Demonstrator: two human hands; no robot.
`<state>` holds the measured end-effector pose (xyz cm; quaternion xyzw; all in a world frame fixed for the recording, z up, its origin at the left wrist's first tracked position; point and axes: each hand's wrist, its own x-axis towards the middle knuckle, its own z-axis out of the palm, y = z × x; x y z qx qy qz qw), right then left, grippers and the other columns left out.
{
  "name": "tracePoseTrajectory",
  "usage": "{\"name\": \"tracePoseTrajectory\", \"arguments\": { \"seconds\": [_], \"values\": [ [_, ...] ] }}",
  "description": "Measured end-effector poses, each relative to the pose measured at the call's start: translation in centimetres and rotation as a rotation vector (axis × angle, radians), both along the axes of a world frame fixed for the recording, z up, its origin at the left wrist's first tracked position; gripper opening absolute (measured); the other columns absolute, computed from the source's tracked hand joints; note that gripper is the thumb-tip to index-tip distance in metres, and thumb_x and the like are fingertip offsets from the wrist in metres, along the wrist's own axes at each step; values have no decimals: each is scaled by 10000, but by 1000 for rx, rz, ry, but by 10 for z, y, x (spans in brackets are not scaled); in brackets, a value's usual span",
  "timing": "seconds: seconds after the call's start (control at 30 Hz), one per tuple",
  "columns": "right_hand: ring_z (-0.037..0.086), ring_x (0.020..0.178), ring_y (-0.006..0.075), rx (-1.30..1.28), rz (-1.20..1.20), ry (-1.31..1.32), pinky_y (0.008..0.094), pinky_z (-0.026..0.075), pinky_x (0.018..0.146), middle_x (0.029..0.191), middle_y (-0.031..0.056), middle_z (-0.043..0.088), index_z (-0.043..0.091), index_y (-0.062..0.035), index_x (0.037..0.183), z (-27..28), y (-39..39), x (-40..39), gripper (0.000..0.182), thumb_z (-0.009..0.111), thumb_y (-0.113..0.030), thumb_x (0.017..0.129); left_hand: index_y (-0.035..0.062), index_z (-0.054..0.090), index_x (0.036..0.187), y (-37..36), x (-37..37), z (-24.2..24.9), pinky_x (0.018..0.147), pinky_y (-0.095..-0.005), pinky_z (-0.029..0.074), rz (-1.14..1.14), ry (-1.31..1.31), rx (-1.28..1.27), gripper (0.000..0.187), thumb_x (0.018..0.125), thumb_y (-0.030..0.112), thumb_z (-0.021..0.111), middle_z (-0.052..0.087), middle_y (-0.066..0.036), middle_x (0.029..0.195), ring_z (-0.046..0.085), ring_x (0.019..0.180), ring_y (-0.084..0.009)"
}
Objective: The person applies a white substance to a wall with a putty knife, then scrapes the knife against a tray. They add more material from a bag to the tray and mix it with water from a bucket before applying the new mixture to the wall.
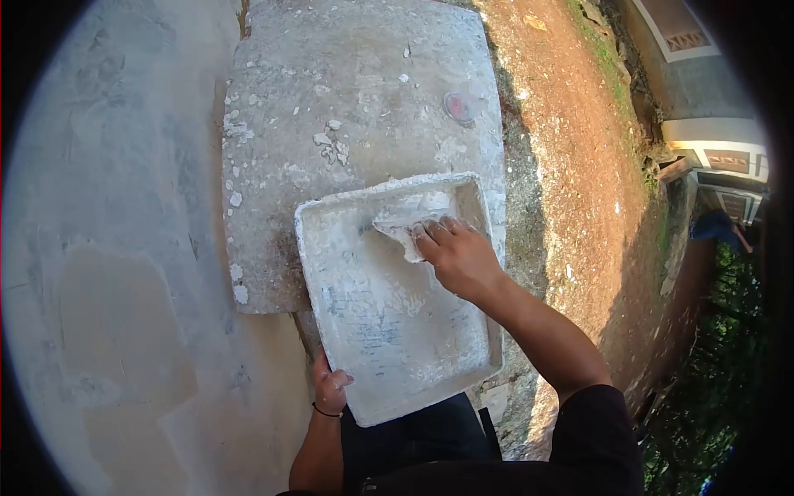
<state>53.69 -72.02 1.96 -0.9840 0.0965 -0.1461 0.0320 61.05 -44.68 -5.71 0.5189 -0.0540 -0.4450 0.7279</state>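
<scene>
A shallow rectangular tray (397, 403), crusted with white material, is tilted slightly in front of me. My left hand (331, 387) grips its lower left edge, thumb over the rim. Inside the tray's upper right part, my right hand (451, 252) is closed on a flat scraper (397, 230) coated in white paste. A small mound of white paste (434, 201) lies just above the scraper, near the tray's top edge. The fingertips of my right hand are smeared white.
Behind the tray stands a grey board (364, 99) with dried white crumbs and a round pinkish lid (458, 107). A patchy grey wall (116, 207) runs along the left. Reddish ground (579, 165) and a building (711, 91) are at right.
</scene>
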Motion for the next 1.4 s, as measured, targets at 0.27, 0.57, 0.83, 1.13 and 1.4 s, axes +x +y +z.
{"name": "tracePoseTrajectory", "arguments": {
  "seconds": [0.27, 0.57, 0.83, 1.13, 1.4],
  "values": [
    [572, 913, 274, 68, 79, 146, 370, 470, 780, 874, 104, 602, 582, -15, 945, -54, -33, 54, 236, 494, -92, 740, -93, 360, 1235, -9, 32, -41, 890, -322, 431, -31, -19, 32, 778, 481, 94, 389, 543, -183, 1104, 555, 1008, -293],
    [580, 900, 308, 140, 38, 148, 367, 463, 804, 884, 117, 614, 586, -9, 947, -54, -4, 42, 251, 498, -65, 719, -96, 391, 1211, -12, 34, -41, 820, -252, 420, -2, 28, 74, 738, 499, 95, 414, 541, -138, 1085, 538, 976, -219],
    [580, 890, 310, 284, 31, 144, 366, 466, 795, 822, 104, 619, 615, -49, 863, -21, -9, 22, 210, 529, -30, 672, -89, 402, 1208, -9, 30, -45, 759, -231, 433, 16, -6, 54, 729, 501, 93, 408, 550, -130, 1071, 544, 949, -198],
    [578, 894, 317, 145, 86, 273, 379, 463, 792, 798, 118, 618, 607, -50, 814, -23, -40, 59, 153, 513, -33, 695, -91, 382, 1230, -15, 29, -40, 730, -214, 432, 36, 5, 97, 752, 501, 92, 408, 549, -121, 1073, 550, 926, -188],
    [584, 877, 293, 59, -7, 130, 375, 487, 750, 884, 140, 606, 598, 0, 928, -66, 3, 38, 245, 523, -85, 711, -92, 379, 1233, -10, 26, -53, 723, -214, 434, 33, -52, 92, 756, 507, 112, 421, 551, -119, 1070, 548, 930, -182]
  ]
}}
